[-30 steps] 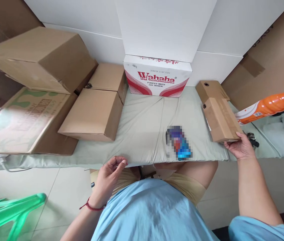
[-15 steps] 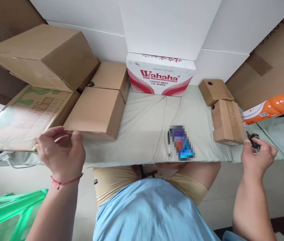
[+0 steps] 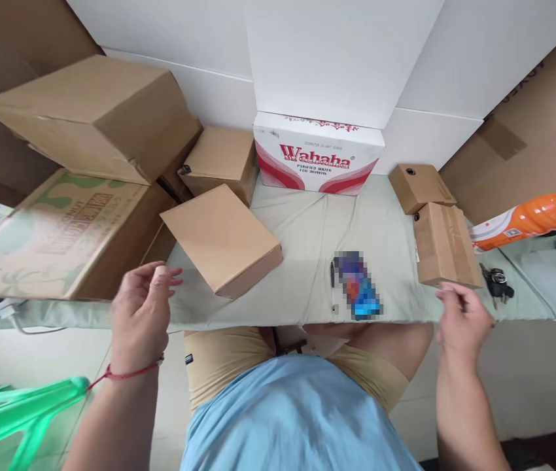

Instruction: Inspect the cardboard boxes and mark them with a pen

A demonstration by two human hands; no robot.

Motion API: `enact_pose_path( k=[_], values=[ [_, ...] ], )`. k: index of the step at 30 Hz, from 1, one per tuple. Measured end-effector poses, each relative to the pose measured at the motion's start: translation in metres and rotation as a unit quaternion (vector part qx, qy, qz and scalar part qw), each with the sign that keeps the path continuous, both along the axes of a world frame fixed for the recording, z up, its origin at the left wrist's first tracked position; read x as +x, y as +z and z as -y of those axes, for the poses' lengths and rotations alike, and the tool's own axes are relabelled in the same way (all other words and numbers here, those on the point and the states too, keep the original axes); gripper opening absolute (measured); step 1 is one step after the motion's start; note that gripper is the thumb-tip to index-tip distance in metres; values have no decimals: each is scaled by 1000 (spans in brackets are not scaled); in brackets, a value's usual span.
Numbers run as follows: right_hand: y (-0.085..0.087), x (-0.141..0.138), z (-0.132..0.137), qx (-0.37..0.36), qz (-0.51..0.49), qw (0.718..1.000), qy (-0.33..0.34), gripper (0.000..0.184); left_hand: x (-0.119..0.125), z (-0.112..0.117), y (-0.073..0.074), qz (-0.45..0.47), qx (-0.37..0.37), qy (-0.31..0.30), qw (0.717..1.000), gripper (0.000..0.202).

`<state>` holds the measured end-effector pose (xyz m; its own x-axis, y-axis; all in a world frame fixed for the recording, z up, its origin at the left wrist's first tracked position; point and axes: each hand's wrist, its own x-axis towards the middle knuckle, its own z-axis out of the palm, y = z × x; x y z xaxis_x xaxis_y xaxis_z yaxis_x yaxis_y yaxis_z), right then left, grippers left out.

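Note:
My left hand [image 3: 143,311], with a red string at the wrist, hovers by the table's front edge. Its fingers are loosely apart and hold nothing. A closed brown cardboard box [image 3: 224,242] lies turned at an angle just beyond its fingertips, apart from them. My right hand [image 3: 467,324] is at the near edge of a small taped cardboard box [image 3: 445,245]. Its fingers are curled, thumb and forefinger close together, with nothing visible in them; whether they touch the box I cannot tell. A bunch of keys [image 3: 498,281] lies right of that box.
A white and red water carton [image 3: 317,157] stands against the wall. A pen [image 3: 333,284] and a blurred phone [image 3: 356,284] lie on the cloth. At left are a printed carton [image 3: 62,229], a larger box [image 3: 91,118] and another box [image 3: 222,157]; at right, an orange bottle [image 3: 538,212].
The brown box has swung round and shifted right, away from my left hand, which has let it go. My right hand has moved left, off the keys, to the small box's near edge.

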<state>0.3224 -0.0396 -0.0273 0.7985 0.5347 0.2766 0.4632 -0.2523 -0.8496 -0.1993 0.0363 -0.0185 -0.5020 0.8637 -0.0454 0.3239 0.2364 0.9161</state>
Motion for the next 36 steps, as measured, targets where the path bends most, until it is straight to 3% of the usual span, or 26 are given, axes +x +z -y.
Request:
enact_pose_path(
  k=[2, 5, 8, 12, 16, 18, 21, 24, 26, 27, 30, 32, 34, 36],
  values=[
    [-3, -33, -29, -17, -67, 991, 116, 38, 2, -5, -18, 83, -19, 6, 996, 64],
    [-6, -99, -79, -54, -190, 923, 331, 49, 13, -13, -41, 137, -25, -36, 990, 80],
    [-12, -168, -123, -65, -236, 869, 429, 60, 31, -9, -52, 160, -14, -71, 985, 93],
    [-20, -229, -148, -75, -330, 805, 487, 73, 52, 18, -40, 136, -9, -155, 978, 88],
    [-23, -227, -135, -96, -419, 784, 447, 77, 69, 58, -10, -8, 63, -272, 960, 61],
    [-24, -212, -118, -131, -455, 769, 429, 75, 77, 73, 2, -75, 115, -345, 929, 50],
    [-25, -194, -89, -176, -485, 749, 416, 69, 90, 80, 11, -116, 200, -420, 878, 53],
    [-23, -184, -64, -162, -426, 798, 395, 67, 98, 76, 15, -88, 263, -460, 843, 45],
    [-17, -179, -55, -143, -370, 844, 362, 71, 96, 74, 16, -77, 292, -439, 846, 35],
    [-13, -176, -52, -135, -349, 861, 345, 75, 91, 73, 17, -78, 301, -400, 862, 29],
    [0, -170, -51, -118, -331, 876, 329, 82, 69, 61, 9, -81, 290, -167, 939, 14],
    [8, -172, -54, -117, -322, 873, 347, 84, 51, 40, -4, -63, 236, -13, 970, 16],
    [14, -178, -59, -120, -302, 871, 370, 84, 36, 12, -19, -39, 178, 21, 983, 30],
    [18, -186, -65, -119, -267, 872, 393, 83, 30, -15, -31, -28, 158, -5, 987, 42]
  ],
)
